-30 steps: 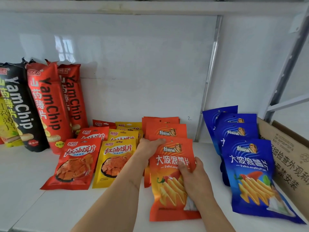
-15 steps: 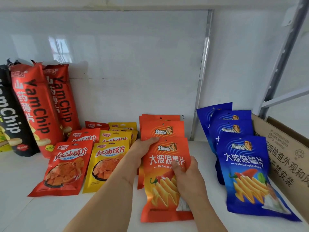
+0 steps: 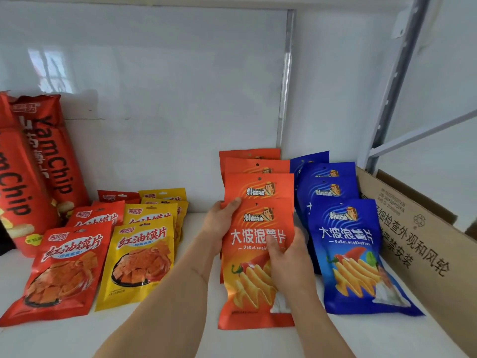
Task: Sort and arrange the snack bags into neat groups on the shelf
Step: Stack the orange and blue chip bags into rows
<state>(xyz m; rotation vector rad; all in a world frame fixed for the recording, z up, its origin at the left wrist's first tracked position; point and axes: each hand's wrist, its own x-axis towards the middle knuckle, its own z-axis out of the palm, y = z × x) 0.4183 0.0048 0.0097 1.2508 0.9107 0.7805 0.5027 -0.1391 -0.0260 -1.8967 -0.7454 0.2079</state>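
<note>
An orange wavy-chip bag point(image 3: 247, 290) lies at the front of an overlapping row of orange bags point(image 3: 258, 187) on the white shelf point(image 3: 154, 337). My left hand point(image 3: 222, 223) grips that front bag's upper left edge, thumb over its top corner. My right hand point(image 3: 289, 262) holds the bag's right side, thumb pressed on its face. A row of blue chip bags point(image 3: 343, 244) lies just right of it. Left of my arms lie a yellow bag row point(image 3: 144, 257) and a red bag row point(image 3: 67, 270).
Tall red YamChip bags point(image 3: 44, 161) lean against the back wall at the far left. A brown cardboard box point(image 3: 423, 241) stands along the right side, touching the blue row. A grey metal upright point(image 3: 285, 78) runs behind the orange bags.
The orange row with both hands on it has shifted right, closer to the blue bags. The view has swung right too, so the black YamChip bag has left the frame.
</note>
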